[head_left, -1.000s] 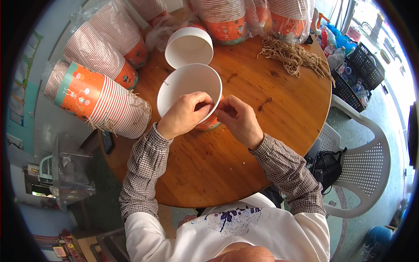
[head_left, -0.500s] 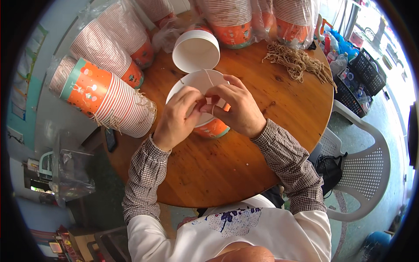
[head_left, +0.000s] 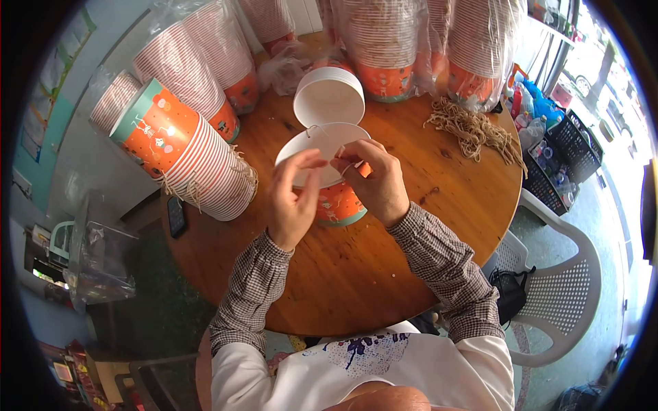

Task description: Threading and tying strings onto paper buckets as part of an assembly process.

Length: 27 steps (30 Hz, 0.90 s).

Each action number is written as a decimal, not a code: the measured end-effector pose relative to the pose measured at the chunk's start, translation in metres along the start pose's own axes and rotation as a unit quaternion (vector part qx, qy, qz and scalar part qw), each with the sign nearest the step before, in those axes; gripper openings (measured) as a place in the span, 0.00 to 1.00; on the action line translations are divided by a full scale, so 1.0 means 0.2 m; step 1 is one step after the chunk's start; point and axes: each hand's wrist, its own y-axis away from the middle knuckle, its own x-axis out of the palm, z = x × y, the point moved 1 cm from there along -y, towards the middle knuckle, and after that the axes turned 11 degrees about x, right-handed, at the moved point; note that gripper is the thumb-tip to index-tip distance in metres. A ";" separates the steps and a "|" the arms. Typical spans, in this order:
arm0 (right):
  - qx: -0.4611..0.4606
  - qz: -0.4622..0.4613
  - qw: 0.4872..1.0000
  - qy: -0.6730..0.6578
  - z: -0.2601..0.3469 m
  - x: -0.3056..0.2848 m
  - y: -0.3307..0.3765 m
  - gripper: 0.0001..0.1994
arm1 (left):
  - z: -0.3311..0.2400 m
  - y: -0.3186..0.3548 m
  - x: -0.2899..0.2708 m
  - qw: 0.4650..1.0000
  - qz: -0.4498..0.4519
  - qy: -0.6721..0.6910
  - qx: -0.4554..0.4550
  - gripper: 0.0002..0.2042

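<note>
An orange paper bucket (head_left: 336, 207) with a white inside and a green base band stands upright on the round wooden table (head_left: 343, 288) before me. A short piece of string (head_left: 312, 129) shows at its far left rim. My right hand (head_left: 375, 179) is at the bucket's right rim, thumb and fingers pinched on a thin string. Over the left rim, my left hand (head_left: 296, 198) has its fingers apart and holds nothing; it is slightly blurred. Just behind the bucket, several nested buckets (head_left: 330, 103) lie tilted with their white mouth toward me.
At the left leans a stack of buckets (head_left: 212, 175) with strings hanging from it. A phone (head_left: 176, 218) lies beside it. Plastic-wrapped bucket stacks (head_left: 387, 51) line the far edge. Loose string (head_left: 473, 133) is heaped far right. Past the table are a white chair (head_left: 558, 291) and black crates (head_left: 576, 130).
My hands were together over the bucket's near rim. The left has let go and drawn away to the left, fingers opening; the right keeps its pinch. The whole view has shifted slightly.
</note>
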 end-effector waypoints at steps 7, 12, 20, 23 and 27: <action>0.008 -0.010 0.999 -0.034 -0.03 0.05 -0.05 0.10 | 0.08 -0.09 0.03 0.990 0.021 0.136 -0.007 0.16; 0.030 -0.012 0.999 -0.033 -0.05 0.00 -0.04 0.10 | 0.09 -0.15 0.06 0.980 0.125 0.105 -0.114 0.14; -0.035 0.002 0.997 -0.063 -0.11 -0.09 -0.06 0.11 | 0.18 -0.18 0.06 0.976 0.097 0.167 -0.097 0.06; -0.080 0.004 0.997 0.021 -0.03 -0.10 -0.05 0.10 | 0.17 -0.17 0.05 0.966 0.076 0.208 -0.133 0.06; -0.117 0.014 0.992 0.042 0.02 -0.08 -0.08 0.09 | 0.17 -0.15 0.04 0.953 0.088 0.254 -0.140 0.06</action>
